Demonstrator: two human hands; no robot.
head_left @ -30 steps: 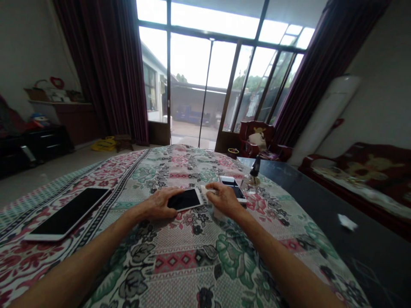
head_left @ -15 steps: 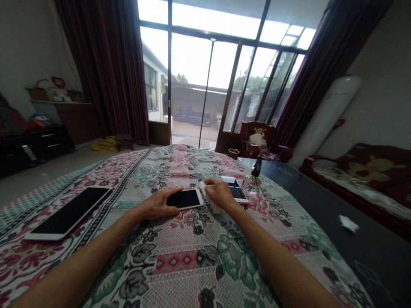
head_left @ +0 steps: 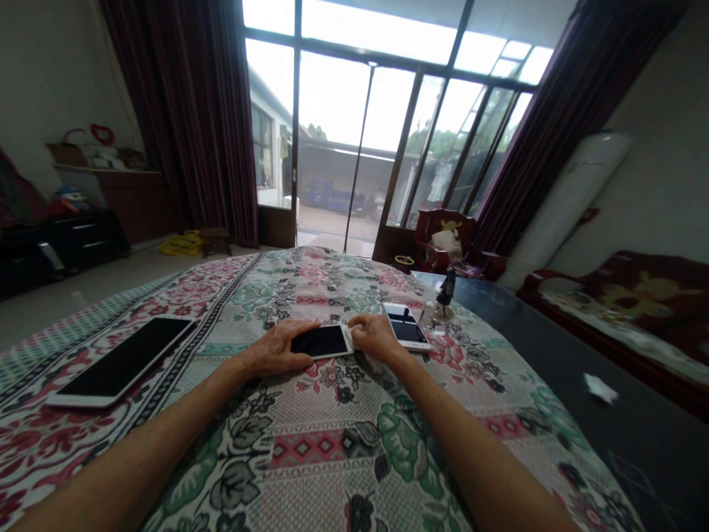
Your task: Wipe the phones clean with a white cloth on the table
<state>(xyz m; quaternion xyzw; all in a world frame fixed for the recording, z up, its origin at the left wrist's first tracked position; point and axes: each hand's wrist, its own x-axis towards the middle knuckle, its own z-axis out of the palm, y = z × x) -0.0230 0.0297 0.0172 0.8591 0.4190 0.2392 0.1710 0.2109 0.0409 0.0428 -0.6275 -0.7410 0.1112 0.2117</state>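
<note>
A white-framed smartphone [head_left: 322, 342] with a dark screen lies face up on the flowered tablecloth. My left hand [head_left: 280, 349] is closed around its left end, thumb along the near edge and fingers along the far one. At the opposite end my right hand [head_left: 374, 338] pinches a white tissue [head_left: 374, 363] against the phone's short right edge; part of the tissue hangs below the palm. Just beyond my right hand rests a second white phone [head_left: 407, 327], its dark screen reflecting the window. A larger white tablet [head_left: 122, 360] lies screen up to the left.
A small clear bottle with a black top [head_left: 446, 287] stands beyond the second phone. The tablecloth [head_left: 321, 473] covers the table. Along the right runs a dark tabletop [head_left: 554, 362] with a crumpled white tissue [head_left: 601, 389] on it. Wooden chairs and glass doors are farther back.
My right hand has shifted slightly toward me along the phone's right edge with the tissue. My left hand keeps its hold on the phone. The whole view has moved a little.
</note>
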